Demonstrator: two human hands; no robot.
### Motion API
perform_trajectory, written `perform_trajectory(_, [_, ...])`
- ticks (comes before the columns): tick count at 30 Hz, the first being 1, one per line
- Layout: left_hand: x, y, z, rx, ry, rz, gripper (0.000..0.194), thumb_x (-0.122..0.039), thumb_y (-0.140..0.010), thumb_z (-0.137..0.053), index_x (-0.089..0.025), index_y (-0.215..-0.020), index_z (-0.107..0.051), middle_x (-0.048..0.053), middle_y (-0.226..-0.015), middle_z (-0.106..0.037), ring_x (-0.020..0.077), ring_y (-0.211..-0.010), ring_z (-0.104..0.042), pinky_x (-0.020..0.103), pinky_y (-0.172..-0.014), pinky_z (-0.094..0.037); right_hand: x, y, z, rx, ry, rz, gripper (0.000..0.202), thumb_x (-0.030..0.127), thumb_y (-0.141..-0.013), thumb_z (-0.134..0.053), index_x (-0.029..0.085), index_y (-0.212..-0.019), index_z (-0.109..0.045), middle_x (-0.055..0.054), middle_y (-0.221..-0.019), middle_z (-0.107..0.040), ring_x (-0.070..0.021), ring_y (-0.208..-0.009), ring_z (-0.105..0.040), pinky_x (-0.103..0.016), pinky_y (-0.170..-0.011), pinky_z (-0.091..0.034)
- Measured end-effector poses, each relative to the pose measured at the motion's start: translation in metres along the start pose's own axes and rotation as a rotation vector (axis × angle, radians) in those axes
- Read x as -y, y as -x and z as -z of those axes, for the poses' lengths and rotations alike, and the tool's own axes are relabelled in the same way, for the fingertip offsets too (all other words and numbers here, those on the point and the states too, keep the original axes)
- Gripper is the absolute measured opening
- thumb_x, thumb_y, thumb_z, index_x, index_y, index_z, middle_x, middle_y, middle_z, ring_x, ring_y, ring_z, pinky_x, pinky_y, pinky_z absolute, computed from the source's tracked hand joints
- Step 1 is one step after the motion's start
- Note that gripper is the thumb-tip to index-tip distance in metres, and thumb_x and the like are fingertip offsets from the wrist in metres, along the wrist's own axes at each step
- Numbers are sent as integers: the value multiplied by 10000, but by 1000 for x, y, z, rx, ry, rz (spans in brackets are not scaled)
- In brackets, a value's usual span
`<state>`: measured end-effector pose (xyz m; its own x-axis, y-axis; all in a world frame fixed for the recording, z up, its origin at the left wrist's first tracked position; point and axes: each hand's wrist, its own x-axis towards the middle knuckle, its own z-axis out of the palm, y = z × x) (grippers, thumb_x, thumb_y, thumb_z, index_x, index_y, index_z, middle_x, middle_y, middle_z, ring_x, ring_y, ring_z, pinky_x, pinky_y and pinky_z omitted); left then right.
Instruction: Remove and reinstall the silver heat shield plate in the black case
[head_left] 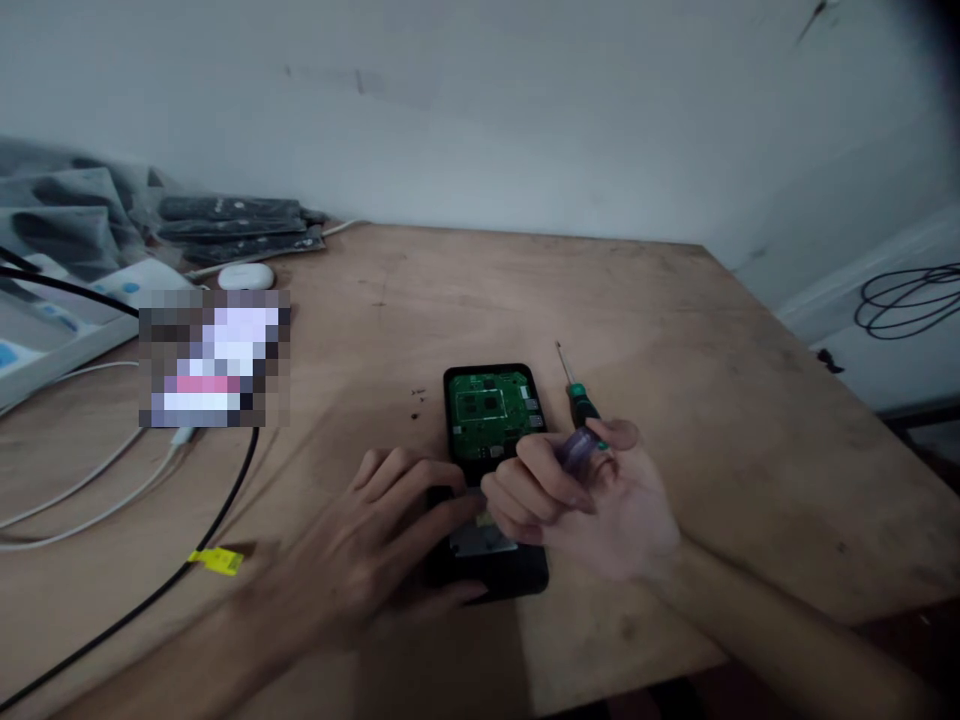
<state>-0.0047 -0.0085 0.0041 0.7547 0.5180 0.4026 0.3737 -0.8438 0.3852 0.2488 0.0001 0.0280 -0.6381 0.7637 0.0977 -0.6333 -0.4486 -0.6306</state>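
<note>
A black device casing (536, 572) lies on the table. A green circuit board (491, 400) shows in its upper part, and a pale metallic patch (480, 540) lies in the lower part. My left hand (390, 530) grips the lower part from the left, fingers across the top and thumb at the near edge. Over the casing's right side, my right hand (585, 490) is closed on a small purple translucent piece, palm partly upward. The purple piece (577, 450) is partly hidden by the fingers. Behind that hand lies a green-handled screwdriver (579, 400), tip pointing away.
Several tiny dark screws (416, 403) lie left of the board. At left are a blurred-out phone (225, 360), a white earbud case (246, 277), white and black cables (240, 480) with a yellow tag (217, 560), and plastic-wrapped items (232, 225). A wall (480, 120) stands behind the table.
</note>
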Motion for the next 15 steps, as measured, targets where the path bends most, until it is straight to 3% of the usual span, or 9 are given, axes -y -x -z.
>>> perform_trajectory(6, [-4,-8,5,-3,21,-65,215,-222,-1121,-615,-158,-1311,-692,72,-1123,-739,235,-1033,-599,377,-852,-450,-4,-3,-1,26,-31,12,575,667,-1017,-355,244,-632,-411,8,-632,-304,-210,-661,-334,-369,-668,-344])
perform_trajectory(10, [-3,-8,9,14,48,-80,292,-191,-1183,-432,-154,-1235,-717,70,-1067,-747,224,-996,-601,379,-855,-432,-4,-1,0,16,-54,6,544,649,-1003,-365,242,-645,-417,2,-636,-299,-215,-670,-309,-367,-654,-320])
perform_trajectory(15, [5,4,11,27,57,-92,375,-188,-1193,-370,-167,-1361,-704,92,-1192,-758,236,-1100,-613,394,-927,-436,-1,-1,2,-24,-60,-2,591,715,-1000,-335,245,-649,-401,0,-632,-272,-221,-669,-276,-380,-656,-291])
